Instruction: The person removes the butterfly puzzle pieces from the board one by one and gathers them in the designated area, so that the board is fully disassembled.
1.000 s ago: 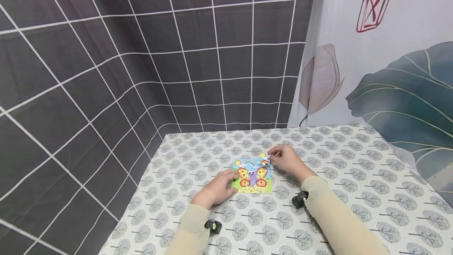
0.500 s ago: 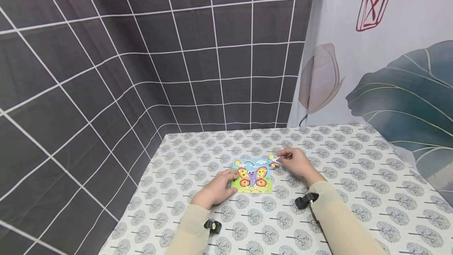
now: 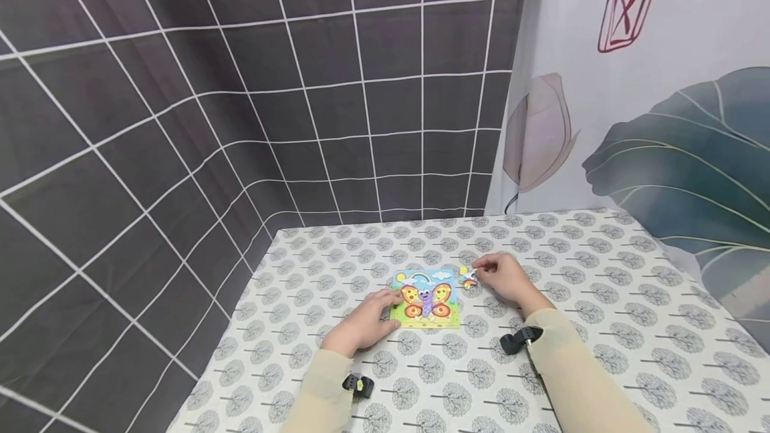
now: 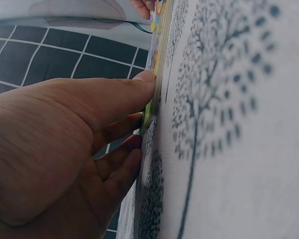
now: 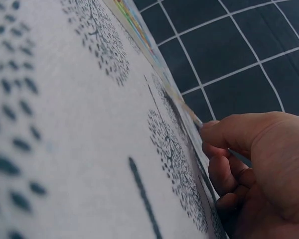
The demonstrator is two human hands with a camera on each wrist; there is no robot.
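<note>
A square butterfly picture board (image 3: 415, 323), blue at the top and green along the bottom, lies flat on the table. My left hand (image 3: 364, 321) rests at its left side, thumb and fingertips touching the edge; in the left wrist view the thumb (image 4: 124, 92) lies along the board's rim. Just off the board's upper right side, my right hand (image 3: 504, 277) pinches a small multicoloured puzzle piece (image 3: 466, 278) with yellow, white and red on it. From the right wrist, only the thin edge of that piece (image 5: 192, 116) shows at the thumb tip, with the other fingers curled beneath.
A white cloth with grey tree prints (image 3: 433, 379) covers the table. Behind it hangs a dark curtain with a white grid (image 3: 337, 105), and a pale floral curtain (image 3: 541, 132) hangs at the right. Each wrist bears a small black camera (image 3: 521, 339).
My right hand has moved right with the puzzle piece, from over the board's upper right corner to beside it, then slightly lower. The left hand stays at the board's edge.
</note>
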